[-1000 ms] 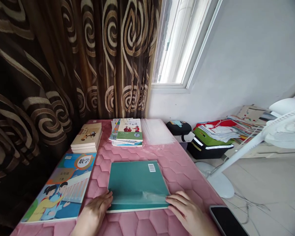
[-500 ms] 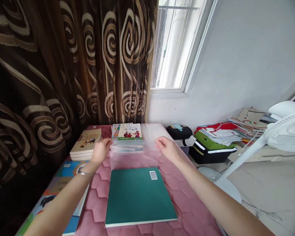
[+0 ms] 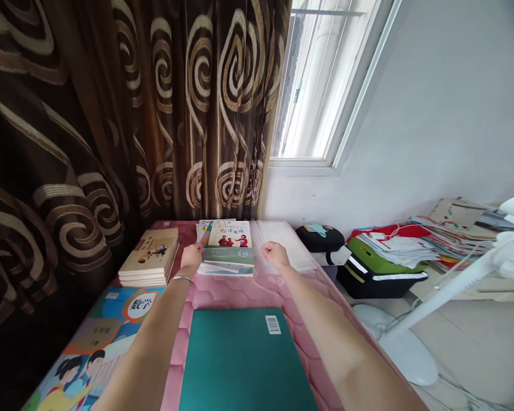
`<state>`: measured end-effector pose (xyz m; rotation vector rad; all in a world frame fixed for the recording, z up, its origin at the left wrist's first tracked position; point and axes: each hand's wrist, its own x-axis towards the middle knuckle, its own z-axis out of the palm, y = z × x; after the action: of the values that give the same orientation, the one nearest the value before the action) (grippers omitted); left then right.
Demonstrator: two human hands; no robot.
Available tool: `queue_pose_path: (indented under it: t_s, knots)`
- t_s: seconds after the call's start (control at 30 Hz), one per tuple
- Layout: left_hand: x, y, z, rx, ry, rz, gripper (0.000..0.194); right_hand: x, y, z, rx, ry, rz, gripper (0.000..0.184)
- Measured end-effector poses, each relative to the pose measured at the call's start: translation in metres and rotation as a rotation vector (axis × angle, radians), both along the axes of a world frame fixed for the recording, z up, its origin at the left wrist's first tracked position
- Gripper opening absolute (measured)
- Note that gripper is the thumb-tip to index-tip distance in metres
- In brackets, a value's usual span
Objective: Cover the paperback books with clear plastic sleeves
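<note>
Transparent film, thin and faintly hazy: the plastic sheet [image 3: 229,257] spans the gap between both hands, its two sides pinched in closed fingertips. The left hand [image 3: 192,256] grips one edge by thumb and fingers, a silvery bracelet [image 3: 183,278] at its wrist; the right hand [image 3: 275,254] is curled shut on the other. Through the film shows the lower part of a small pile of books [image 3: 229,231], the top cover printed with little figures. Just right of that pile lie more clear covers [image 3: 285,237], flat near the wall.

Nearer the body, between the forearms, a teal book [image 3: 240,359] lies flat — barcode label [image 3: 273,324] at its far right corner — on a pink quilted surface [image 3: 302,331]. To the left are a stack of tan booklets [image 3: 149,257] and a colourful textbook [image 3: 94,337], partly behind the left forearm. Farther out: a patterned curtain [image 3: 205,114], a window [image 3: 312,85] and, on the floor at right, a white fan [image 3: 445,285].
</note>
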<state>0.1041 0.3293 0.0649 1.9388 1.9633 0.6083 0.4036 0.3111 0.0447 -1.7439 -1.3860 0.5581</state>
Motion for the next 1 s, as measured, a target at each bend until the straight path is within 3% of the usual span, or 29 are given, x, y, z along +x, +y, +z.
queue_pose_path:
  t_s: [0.23,0.43,0.53,0.6,0.67,0.77,0.87,1.0]
  knots:
    - [0.003,0.003,-0.004,0.086,0.038,-0.022,0.028,-0.001,0.004,-0.007,0.019,0.038,-0.036,0.013]
    - [0.001,-0.03,0.01,0.251,0.103,-0.075,0.035,0.004,-0.026,-0.006,0.156,0.048,-0.009,0.043]
    - [-0.006,-0.074,0.006,0.267,0.13,-0.196,0.026,0.005,-0.068,-0.005,0.195,0.049,0.097,0.037]
    - [-0.014,-0.116,-0.005,0.273,0.152,-0.4,0.018,0.003,-0.107,-0.005,0.197,0.039,0.215,0.03]
    - [-0.024,-0.164,-0.02,0.267,0.15,-0.574,0.021,0.0,-0.153,-0.005,0.182,-0.033,0.439,0.028]
    - [-0.042,-0.229,-0.044,0.236,0.106,-0.725,0.036,-0.002,-0.221,-0.01,0.12,-0.245,0.577,0.031]
    - [-0.055,-0.268,-0.059,0.208,0.111,-0.747,0.054,-0.001,-0.272,-0.022,0.022,-0.422,0.631,0.043]
    - [-0.058,-0.283,-0.068,0.25,0.058,-0.656,0.057,0.005,-0.304,-0.045,0.011,-0.451,0.624,0.06]
